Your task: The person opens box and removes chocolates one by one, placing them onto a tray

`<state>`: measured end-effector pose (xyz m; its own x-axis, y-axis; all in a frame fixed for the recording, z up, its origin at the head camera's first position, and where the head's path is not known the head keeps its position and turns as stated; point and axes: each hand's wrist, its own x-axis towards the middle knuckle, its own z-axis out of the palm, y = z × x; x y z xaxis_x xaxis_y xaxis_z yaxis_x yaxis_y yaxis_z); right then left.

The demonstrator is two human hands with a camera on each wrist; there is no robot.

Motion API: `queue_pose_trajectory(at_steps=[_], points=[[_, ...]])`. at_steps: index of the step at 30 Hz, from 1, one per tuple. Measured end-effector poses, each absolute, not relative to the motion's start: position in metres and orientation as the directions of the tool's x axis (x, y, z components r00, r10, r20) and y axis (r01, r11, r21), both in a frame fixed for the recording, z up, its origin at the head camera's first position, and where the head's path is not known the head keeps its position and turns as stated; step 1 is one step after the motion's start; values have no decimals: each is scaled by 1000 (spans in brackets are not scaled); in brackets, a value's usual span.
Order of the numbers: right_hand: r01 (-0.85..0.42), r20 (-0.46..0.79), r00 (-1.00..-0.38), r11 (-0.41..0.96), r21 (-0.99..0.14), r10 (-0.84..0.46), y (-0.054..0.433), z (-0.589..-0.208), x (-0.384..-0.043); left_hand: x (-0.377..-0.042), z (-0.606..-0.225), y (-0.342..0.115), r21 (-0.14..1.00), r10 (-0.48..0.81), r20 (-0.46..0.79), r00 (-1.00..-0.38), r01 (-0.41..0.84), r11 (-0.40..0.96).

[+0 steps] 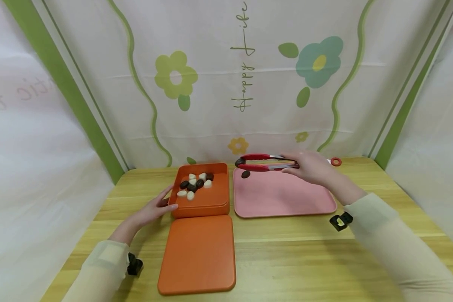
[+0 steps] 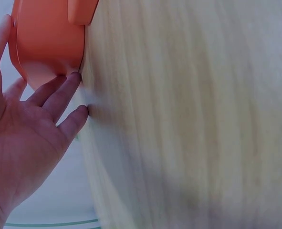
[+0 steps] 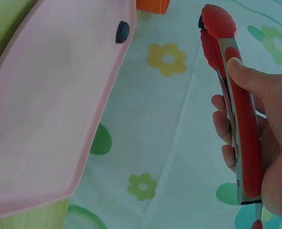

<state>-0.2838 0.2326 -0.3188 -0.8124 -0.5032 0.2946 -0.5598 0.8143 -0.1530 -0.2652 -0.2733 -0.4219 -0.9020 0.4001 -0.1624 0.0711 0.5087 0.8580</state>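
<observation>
My right hand (image 1: 310, 167) grips a pair of red-tipped tongs (image 3: 243, 129) above the back of the pink tray (image 1: 283, 197). Between the tong tips is a dark piece (image 1: 240, 162), raised off the tray. One more dark oval piece (image 1: 246, 174) lies in the tray's back left corner. With fingers spread, my left hand (image 1: 154, 210) rests against the left side of the orange box (image 1: 219, 201); its thumb lies by the front rim. Several white pieces (image 1: 190, 195) and dark pieces (image 1: 191, 187) sit inside that box.
An orange lid (image 1: 198, 256) lies flat on the wooden table (image 1: 287, 260), directly in front of the box. The tray stands just right of the box. Behind the table hangs a flowered curtain (image 1: 211, 121), with more white cloth at both sides.
</observation>
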Motion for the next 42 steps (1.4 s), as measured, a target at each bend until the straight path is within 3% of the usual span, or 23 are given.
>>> queue_pose_trajectory(at_steps=[17, 42], points=[[-504, 239, -848, 860, -86, -473, 272, -335, -285, -263, -421, -271, 842, 397, -156, -904, 88, 532], [-409, 97, -911, 908, -87, -401, 271, -361, -318, -264, -425, -272, 843, 377, -169, -911, 65, 534]])
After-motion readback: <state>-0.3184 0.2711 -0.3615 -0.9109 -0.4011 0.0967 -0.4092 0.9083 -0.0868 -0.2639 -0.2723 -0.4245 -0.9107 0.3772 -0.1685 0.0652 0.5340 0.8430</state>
